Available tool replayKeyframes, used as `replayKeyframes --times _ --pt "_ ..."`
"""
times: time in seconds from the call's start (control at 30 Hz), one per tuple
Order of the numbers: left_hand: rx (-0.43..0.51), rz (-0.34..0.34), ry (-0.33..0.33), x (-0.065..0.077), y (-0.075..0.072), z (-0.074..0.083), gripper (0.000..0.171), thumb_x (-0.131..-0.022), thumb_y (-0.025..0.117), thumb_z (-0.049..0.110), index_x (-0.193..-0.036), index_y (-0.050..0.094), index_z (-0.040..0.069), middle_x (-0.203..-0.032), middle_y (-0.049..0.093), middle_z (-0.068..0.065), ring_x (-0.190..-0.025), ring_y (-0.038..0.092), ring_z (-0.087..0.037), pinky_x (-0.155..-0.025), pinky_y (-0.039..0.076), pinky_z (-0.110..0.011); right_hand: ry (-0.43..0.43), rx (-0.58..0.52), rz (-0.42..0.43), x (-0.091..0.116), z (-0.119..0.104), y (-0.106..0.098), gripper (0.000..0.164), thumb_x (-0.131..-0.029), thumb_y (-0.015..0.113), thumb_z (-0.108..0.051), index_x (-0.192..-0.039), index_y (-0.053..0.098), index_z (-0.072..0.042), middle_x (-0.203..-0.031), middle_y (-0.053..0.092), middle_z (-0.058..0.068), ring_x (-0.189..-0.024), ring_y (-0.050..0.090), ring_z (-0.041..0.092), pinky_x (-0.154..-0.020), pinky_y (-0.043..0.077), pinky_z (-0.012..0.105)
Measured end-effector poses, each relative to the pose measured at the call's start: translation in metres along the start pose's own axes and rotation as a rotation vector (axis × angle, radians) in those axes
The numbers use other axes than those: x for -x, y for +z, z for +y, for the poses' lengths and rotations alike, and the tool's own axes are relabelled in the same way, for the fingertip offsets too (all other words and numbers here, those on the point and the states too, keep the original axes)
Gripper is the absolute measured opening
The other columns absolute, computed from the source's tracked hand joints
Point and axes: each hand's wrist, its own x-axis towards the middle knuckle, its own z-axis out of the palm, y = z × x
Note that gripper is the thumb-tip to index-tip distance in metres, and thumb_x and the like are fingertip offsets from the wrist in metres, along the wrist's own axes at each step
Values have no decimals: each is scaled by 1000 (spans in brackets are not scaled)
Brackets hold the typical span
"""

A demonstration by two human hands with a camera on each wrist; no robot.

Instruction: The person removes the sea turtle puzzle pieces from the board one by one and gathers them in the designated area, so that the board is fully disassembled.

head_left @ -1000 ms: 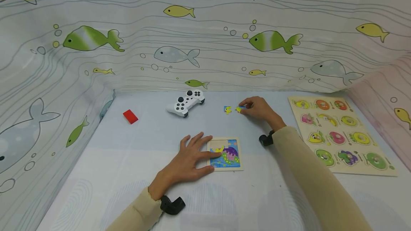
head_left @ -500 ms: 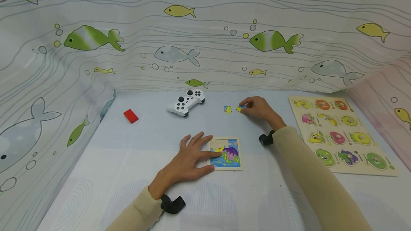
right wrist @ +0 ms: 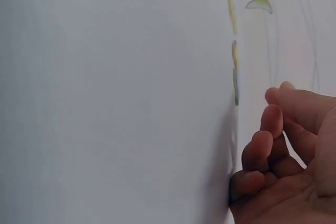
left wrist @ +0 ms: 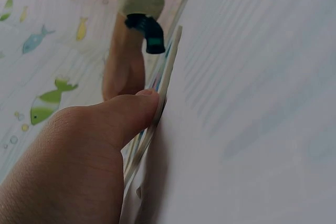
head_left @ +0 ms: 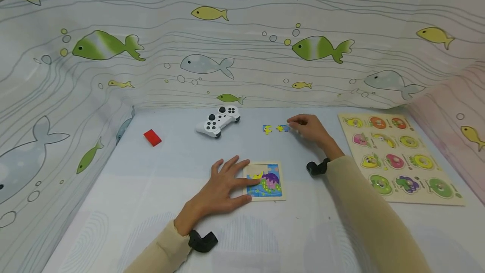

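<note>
In the head view a small jigsaw puzzle (head_left: 270, 184) in a pale wooden frame shows a purple, green and yellow picture on blue, with bare wood at its upper left. My left hand (head_left: 223, 188) lies spread over its left side, index finger across the picture. The left wrist view has the thumb (left wrist: 139, 111) against the frame's edge (left wrist: 169, 72). Farther back, loose blue-and-yellow jigsaw pieces (head_left: 282, 128) lie beside another jigsaw piece (head_left: 267, 129). My right hand (head_left: 310, 129) hovers just right of them, fingers loosely bent, thumb and index fingertips close together with nothing visible between them.
A white game controller (head_left: 219, 121) lies at the back, left of the pieces. Further left is a red rectangular block (head_left: 153, 137). A wooden fruit puzzle board (head_left: 392, 167) covers the right side. A fish-patterned curtain (head_left: 242, 41) rises behind the table.
My right hand has let go of the jigsaw pieces and drawn back slightly to the right, uncovering more of them. The left hand stays on the puzzle frame.
</note>
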Motion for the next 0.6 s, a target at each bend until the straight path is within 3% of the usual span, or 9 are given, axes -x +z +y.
replayKeyframes --times 0.2,0.33,0.6 --pt "-6 -2 1 -1 0 0 43 -95 59 55 -137 61 46 -165 36 -5 -156 23 -38 -115 13 -70 15 -35 -44 19 1 1 33 -103 61 -34 -122 71 -9 -123 70 12 -99 54 22 -82 45 31" --pt "-6 -17 -5 -1 0 -1 44 -95 58 57 -138 60 47 -166 34 -4 -157 21 -37 -116 12 -70 -4 -16 -95 32 -1 4 29 -102 63 -31 -118 73 -9 -121 72 11 -101 57 22 -83 46 29" --pt "-7 -19 -5 -1 0 -2 47 -93 59 60 -138 61 46 -166 34 -4 -157 21 -38 -115 13 -70 -138 53 -208 54 -6 10 19 -100 67 -23 -108 77 -10 -110 76 7 -97 61 18 -87 48 28"
